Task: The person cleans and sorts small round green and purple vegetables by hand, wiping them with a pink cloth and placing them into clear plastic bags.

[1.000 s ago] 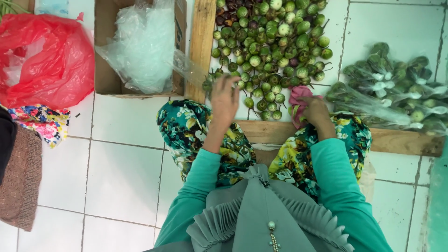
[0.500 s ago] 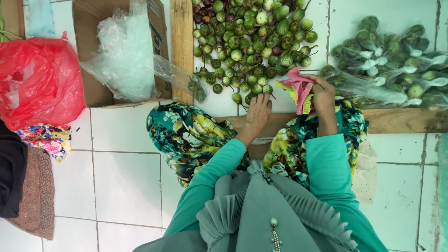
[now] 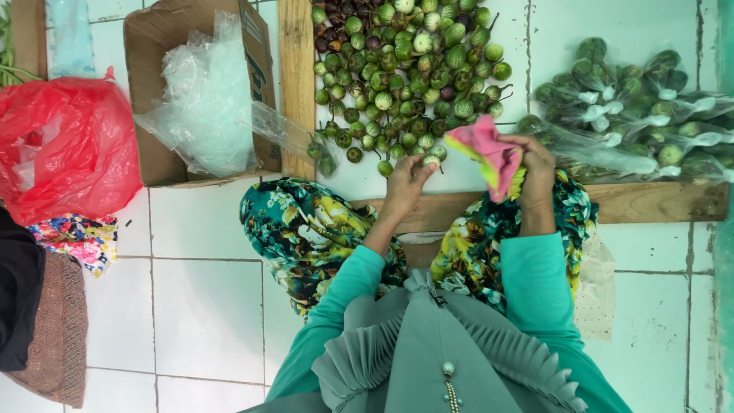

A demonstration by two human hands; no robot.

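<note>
My left hand (image 3: 407,183) reaches to the near edge of a heap of small round green and purple eggplants (image 3: 405,73) on the white tiled floor, its fingertips pinching one eggplant (image 3: 430,160). My right hand (image 3: 533,164) is raised beside it, shut on a pink and yellow cloth (image 3: 487,155). Both arms wear teal sleeves. My knees in floral fabric (image 3: 306,229) sit just behind a wooden plank (image 3: 650,200).
A cardboard box (image 3: 164,84) with clear plastic bags (image 3: 202,99) stands at left, next to a red plastic bag (image 3: 65,141). Bagged eggplants (image 3: 634,115) lie at right. An upright wooden plank (image 3: 297,76) borders the heap. Folded clothes (image 3: 46,321) lie at far left.
My left hand moved right and down from the heap's edge to pinch an eggplant. My right hand lifted the cloth higher. The view shifted closer.
</note>
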